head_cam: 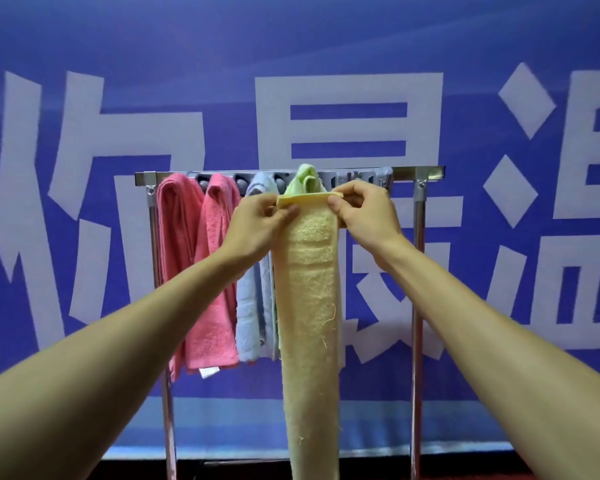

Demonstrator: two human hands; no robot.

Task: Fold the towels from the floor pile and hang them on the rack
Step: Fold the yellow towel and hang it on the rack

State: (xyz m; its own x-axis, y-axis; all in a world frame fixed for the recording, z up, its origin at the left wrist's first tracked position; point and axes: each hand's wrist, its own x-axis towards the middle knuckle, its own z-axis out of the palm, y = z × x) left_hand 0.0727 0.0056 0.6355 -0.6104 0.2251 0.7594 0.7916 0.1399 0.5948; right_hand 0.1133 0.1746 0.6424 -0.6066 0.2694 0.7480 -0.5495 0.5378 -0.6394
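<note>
Behind the hands stands the silver metal rack (416, 173), carrying two pink terry towels (177, 237), a pale blue towel (253, 306) and a green towel (303, 181). The long folded yellow terry towel (309, 306) hangs between the hands, with the left hand (257, 223) and right hand (364, 209) each pinching a top corner.

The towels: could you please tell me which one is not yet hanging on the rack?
The yellow towel, its top edge pinched by the left hand and right hand; the pink towels, blue towel and green towel already hang on the rack.
</note>
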